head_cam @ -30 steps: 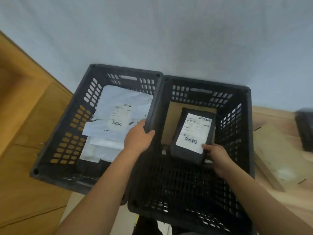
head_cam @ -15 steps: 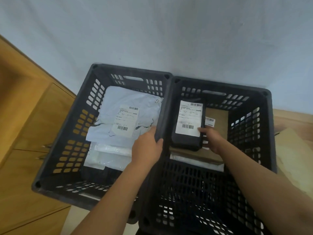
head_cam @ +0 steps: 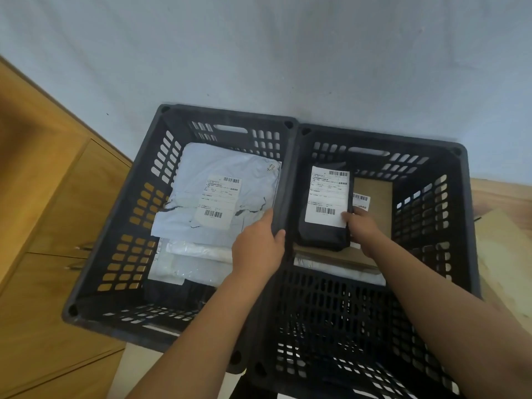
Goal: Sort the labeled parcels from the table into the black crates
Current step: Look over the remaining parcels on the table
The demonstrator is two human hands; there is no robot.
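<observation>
In the right crate a black parcel lies on a cardboard box, pinched by the right hand; the left hand grips the rim of the left crate, which holds grey mailers.

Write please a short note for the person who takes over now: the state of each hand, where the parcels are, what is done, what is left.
Left hand: grips the rims where left crate and right crate meet.
Right hand: pinches the black parcel by its right edge, inside the right crate, over a cardboard box.
In the left crate: grey mailer on clear bags.
Done: several parcels are in crates.
Left: release the black parcel; the table is mostly out of view, so remaining parcels are unknown.
</observation>
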